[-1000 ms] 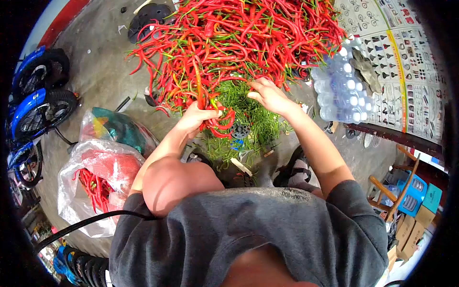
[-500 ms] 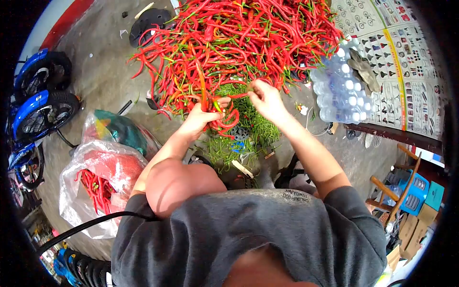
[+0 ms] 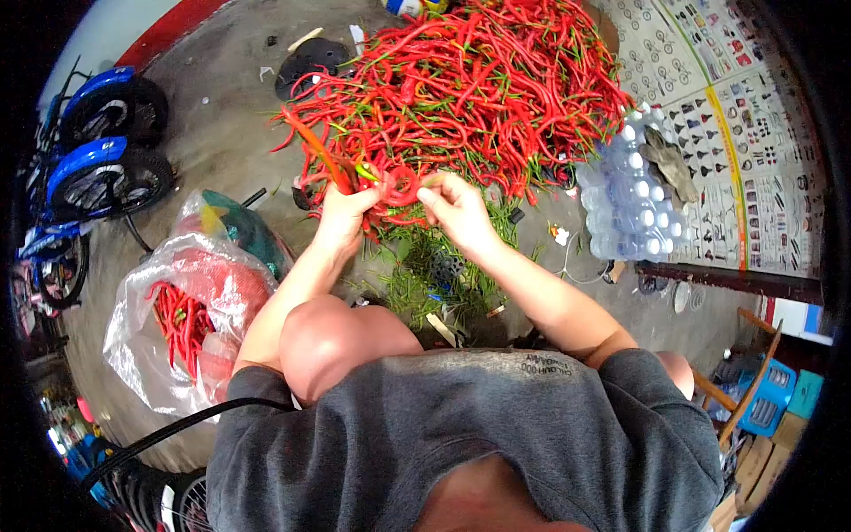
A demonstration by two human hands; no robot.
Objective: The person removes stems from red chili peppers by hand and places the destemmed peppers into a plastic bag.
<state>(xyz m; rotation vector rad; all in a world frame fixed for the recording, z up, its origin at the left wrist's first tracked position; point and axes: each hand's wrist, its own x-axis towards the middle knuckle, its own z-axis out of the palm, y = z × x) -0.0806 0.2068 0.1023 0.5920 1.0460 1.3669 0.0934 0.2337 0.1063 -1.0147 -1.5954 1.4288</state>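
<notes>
My left hand (image 3: 344, 213) is closed around several red chili peppers (image 3: 321, 146). One long orange-red pepper sticks up past the thumb, and a yellow-green stem end shows by the fingers. Curled red chilies (image 3: 403, 183) hang from this bunch between the two hands. With thumb and forefinger pinched, my right hand (image 3: 459, 213) touches the edge of a curled chili; its fingertips are partly hidden. Beyond both hands lies a large heap of red chilies (image 3: 496, 80) with green stems. Loose green stems (image 3: 412, 275) are scattered on the floor below my hands.
A clear plastic bag (image 3: 133, 341) with red chilies stands at left, near blue-fendered bikes (image 3: 111, 164). Packed water bottles (image 3: 625, 199) with a glove (image 3: 669, 164) on top border the heap at right, beside a printed parts poster (image 3: 709, 133). A black disc (image 3: 310, 66) lies upper left.
The view has shifted, so the heap sits farther right. My left hand has tilted its bunch leftward. My right hand has come closer to the left, from a chili's end to the curled chilies.
</notes>
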